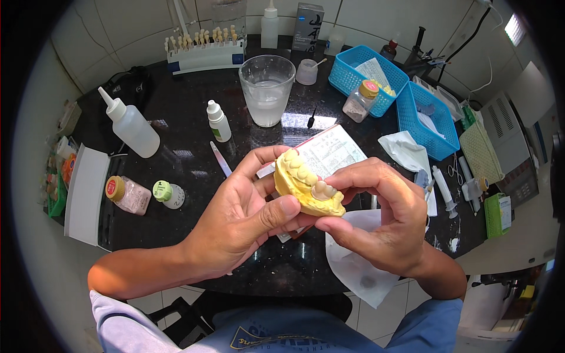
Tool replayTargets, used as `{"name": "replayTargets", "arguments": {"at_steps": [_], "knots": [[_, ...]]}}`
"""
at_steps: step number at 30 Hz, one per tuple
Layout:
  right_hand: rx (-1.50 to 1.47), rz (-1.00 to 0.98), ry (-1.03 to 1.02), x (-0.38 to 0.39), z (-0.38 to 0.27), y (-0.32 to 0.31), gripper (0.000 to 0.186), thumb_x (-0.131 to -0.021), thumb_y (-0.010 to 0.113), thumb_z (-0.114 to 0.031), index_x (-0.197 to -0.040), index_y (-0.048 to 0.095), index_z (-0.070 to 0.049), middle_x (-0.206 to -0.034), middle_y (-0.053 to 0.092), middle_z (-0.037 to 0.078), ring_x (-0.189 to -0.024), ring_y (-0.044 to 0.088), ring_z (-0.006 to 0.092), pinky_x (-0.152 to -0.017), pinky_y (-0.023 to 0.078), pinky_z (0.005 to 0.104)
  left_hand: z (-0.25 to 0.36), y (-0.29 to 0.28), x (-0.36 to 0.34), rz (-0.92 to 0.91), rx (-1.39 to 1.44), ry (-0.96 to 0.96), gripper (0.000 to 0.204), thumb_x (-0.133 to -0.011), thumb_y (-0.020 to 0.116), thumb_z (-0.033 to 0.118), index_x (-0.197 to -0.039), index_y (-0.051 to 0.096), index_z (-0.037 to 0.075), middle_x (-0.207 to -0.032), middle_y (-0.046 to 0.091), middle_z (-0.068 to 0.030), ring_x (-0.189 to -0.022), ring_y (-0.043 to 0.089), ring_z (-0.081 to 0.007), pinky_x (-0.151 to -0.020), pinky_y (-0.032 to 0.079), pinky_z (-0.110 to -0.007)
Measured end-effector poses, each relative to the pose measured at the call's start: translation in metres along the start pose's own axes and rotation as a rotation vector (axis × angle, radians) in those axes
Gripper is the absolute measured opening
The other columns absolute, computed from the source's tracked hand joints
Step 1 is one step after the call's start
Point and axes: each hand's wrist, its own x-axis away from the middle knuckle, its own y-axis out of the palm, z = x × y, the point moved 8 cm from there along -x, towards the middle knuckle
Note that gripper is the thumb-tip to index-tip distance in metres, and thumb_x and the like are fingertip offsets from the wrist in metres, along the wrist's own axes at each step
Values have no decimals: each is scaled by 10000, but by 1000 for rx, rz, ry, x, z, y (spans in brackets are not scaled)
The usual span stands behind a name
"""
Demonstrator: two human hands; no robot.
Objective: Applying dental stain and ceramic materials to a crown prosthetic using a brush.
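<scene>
A yellow dental cast [291, 176] with a row of moulded teeth is held up over the table's near part, tilted toward me. My left hand [226, 220] grips its left end, thumb in front and fingers behind. On the right part of the cast sit glossy, tooth-coloured crowns [323, 190], paler and shinier than the yellow teeth. My right hand [389, 215] closes on that end, with fingertips at the crowns and the thumb against the cast's lower edge. Behind the cast lies a printed sheet [332, 147], partly covered by my hands.
On the black table [188, 247] stand a glass of cloudy liquid [268, 97], a large squeeze bottle [134, 129], a small dropper bottle [219, 122] and jars of pink powder [128, 195]. Blue baskets [426, 120], a syringe [444, 191] and white tissue [356, 253] are to the right.
</scene>
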Motion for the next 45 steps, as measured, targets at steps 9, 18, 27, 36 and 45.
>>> {"name": "replayTargets", "arguments": {"at_steps": [9,18,27,36,45], "knots": [[13,17,-5,3,1,-1,320,-702,772,-38,-996,653,7,-868,659,108,-746,638,140,-605,511,243,-2,3,-2,11,30,11,718,-859,665,313,-1354,203,72,-1274,460,-148,-1184,515,-245,-973,467,-381],[-75,76,49,7,7,0,424,-700,776,-28,-1086,604,13,-945,650,105,-805,649,143,-674,540,243,0,3,-2,-7,27,39,749,-849,682,300,-1365,188,74,-1258,452,-147,-1182,514,-256,-970,468,-388],[-64,53,1,5,4,0,451,-702,778,-29,-1111,594,11,-955,645,104,-825,644,135,-685,546,246,0,3,-2,-17,32,51,738,-859,670,262,-1369,171,72,-1267,439,-151,-1194,504,-261,-998,449,-404],[-9,1,-30,2,-1,0,360,-703,766,-18,-1037,635,19,-923,643,117,-796,660,156,-684,554,253,1,7,-2,-46,53,33,752,-864,659,275,-1381,154,69,-1293,429,-157,-1197,504,-256,-988,460,-384],[32,-28,-48,2,-1,-3,344,-709,755,-12,-1028,633,25,-918,642,122,-809,663,165,-698,555,263,0,5,-2,-54,45,57,610,-924,569,133,-1374,162,63,-1354,403,-203,-1118,533,-198,-894,465,-299]]}}
